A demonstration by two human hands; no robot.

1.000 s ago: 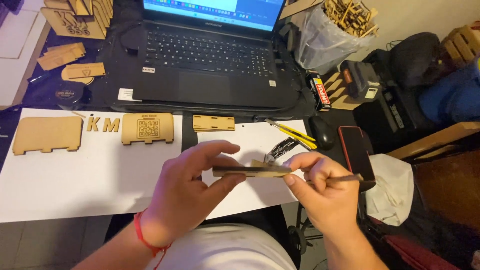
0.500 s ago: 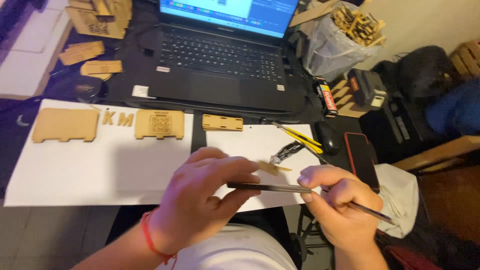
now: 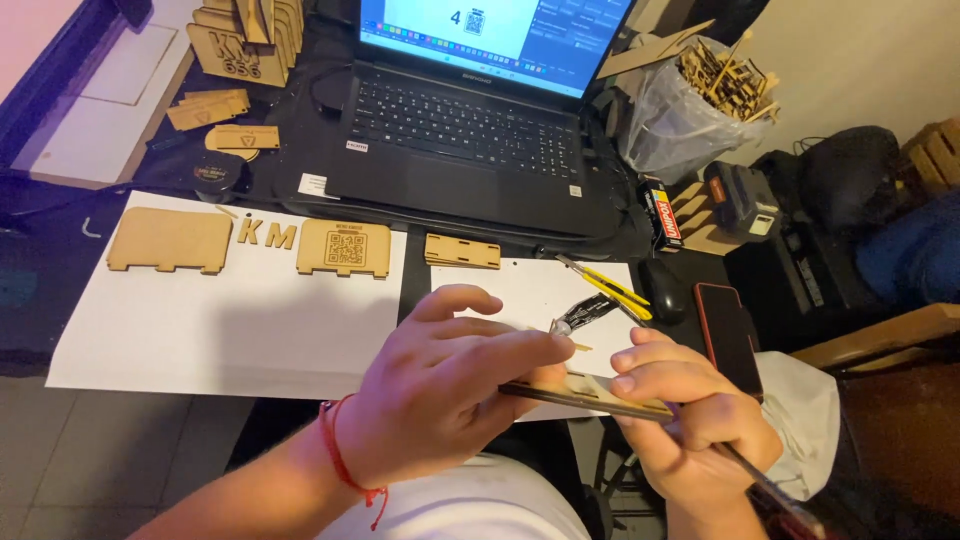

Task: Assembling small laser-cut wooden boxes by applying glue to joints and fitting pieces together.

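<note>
Plywood piece [image 3: 590,391] sits pinched between left hand [image 3: 440,400] and right hand [image 3: 690,420], which also grips a thin tool [image 3: 770,490]; best kept level and steady.

An open laptop [image 3: 470,110], yellow utility knife [image 3: 605,288] and black mouse [image 3: 663,290] lie nearby.

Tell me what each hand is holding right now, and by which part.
The left hand pinches a thin wooden panel by its left end. The right hand steadies the panel's right end with its fingertips and grips a slim dark tool along its shaft.
</note>
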